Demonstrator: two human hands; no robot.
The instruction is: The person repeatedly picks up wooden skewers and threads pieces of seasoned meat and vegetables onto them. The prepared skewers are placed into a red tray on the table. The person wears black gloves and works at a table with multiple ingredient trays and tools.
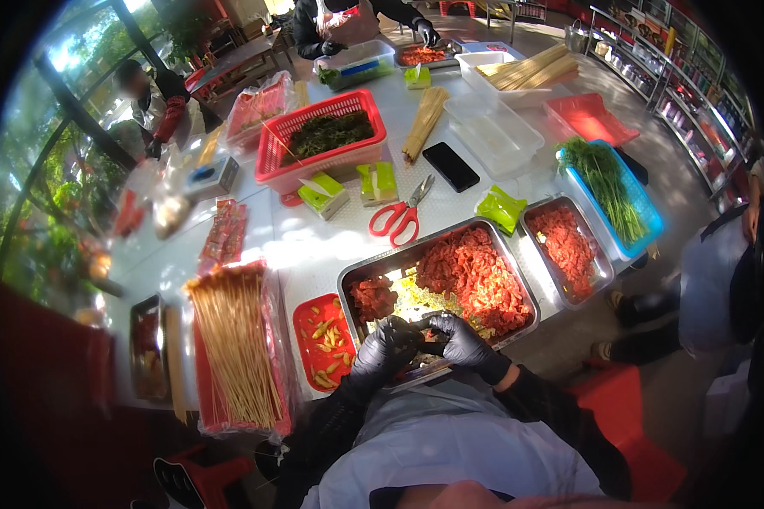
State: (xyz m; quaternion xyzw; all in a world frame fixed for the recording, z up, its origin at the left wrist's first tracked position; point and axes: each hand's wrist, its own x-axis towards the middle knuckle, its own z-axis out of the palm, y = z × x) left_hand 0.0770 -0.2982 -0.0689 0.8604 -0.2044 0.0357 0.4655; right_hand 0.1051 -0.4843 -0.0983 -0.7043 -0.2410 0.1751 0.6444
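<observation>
My left hand and my right hand, both in black gloves, meet over the near edge of a large steel tray. Their fingertips come together around something small and dark that I cannot make out. In the tray lie a large heap of red cut meat, a smaller clump of meat and pale yellow chopped bits. Left of the tray, a red plate carries yellow pickled peppers. Farther left, many skewers with meat at their far ends lie on a plastic-covered red tray.
Red-handled scissors, a black phone and green tissue packs lie beyond the tray. A smaller steel tray of meat and a blue basket of greens stand right. Co-workers are across the table and at the left; another person is at right.
</observation>
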